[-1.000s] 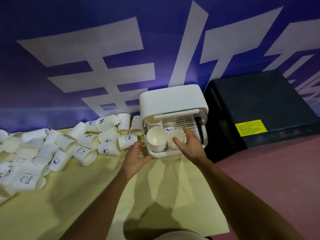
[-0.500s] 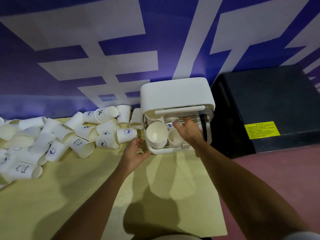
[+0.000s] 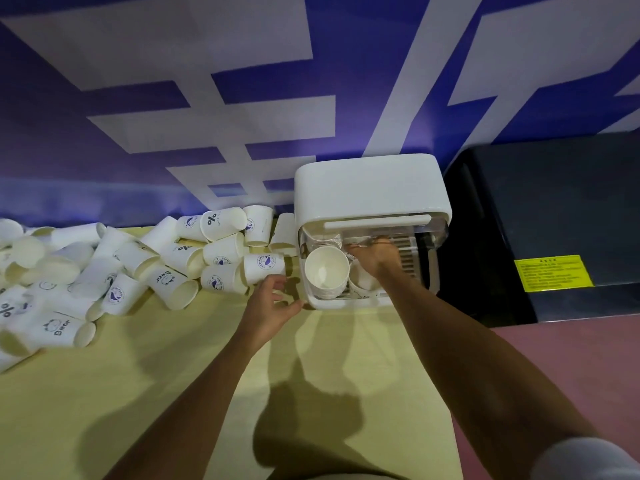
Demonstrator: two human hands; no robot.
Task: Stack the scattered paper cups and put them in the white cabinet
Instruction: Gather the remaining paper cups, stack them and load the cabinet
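Observation:
The white cabinet (image 3: 370, 188) stands open at the back of the yellow table (image 3: 156, 393). Inside it a stack of paper cups (image 3: 325, 271) lies on its side, mouth toward me. A second stack (image 3: 362, 282) lies to its right, mostly covered by my right hand (image 3: 377, 256), which reaches into the cabinet with its fingers stretched over that stack toward the rack at the back. My left hand (image 3: 270, 306) hovers at the cabinet's left front corner, fingers loosely curled, holding nothing. Several scattered paper cups (image 3: 173, 258) lie in a heap to the left.
A black box (image 3: 554, 202) with a yellow label (image 3: 552, 273) sits directly right of the cabinet. A blue and white wall runs behind everything. The table's right edge drops to a reddish floor (image 3: 571, 375). Bare yellow tabletop lies in front of the cabinet.
My right hand has gone from the cabinet's front opening deeper inside, over the second stack. My left hand has stayed beside the cabinet's left corner. The camera has moved closer.

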